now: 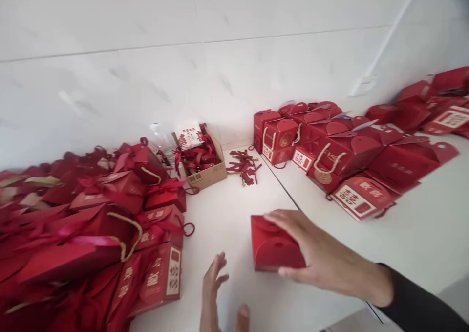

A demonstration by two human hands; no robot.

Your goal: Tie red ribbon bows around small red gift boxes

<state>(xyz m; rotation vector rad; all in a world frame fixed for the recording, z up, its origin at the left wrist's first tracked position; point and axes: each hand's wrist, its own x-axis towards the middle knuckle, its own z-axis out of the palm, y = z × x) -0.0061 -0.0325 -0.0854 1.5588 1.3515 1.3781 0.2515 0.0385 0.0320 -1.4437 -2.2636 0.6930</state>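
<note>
My right hand [318,254] grips a small red gift box [273,246] from its right side, holding it just above the white table [227,214]. The fingers wrap over the box's top and bottom edges. My left hand [216,293] hovers low at the bottom edge, left of the box and apart from it, with its fingers spread and nothing in them.
A big heap of red gift boxes with ribbons and rope handles [84,224] fills the left. More red boxes [340,151] line the right side and the far right corner. A cardboard carton of red ribbons [203,168] and loose red ribbons [245,166] lie by the white wall.
</note>
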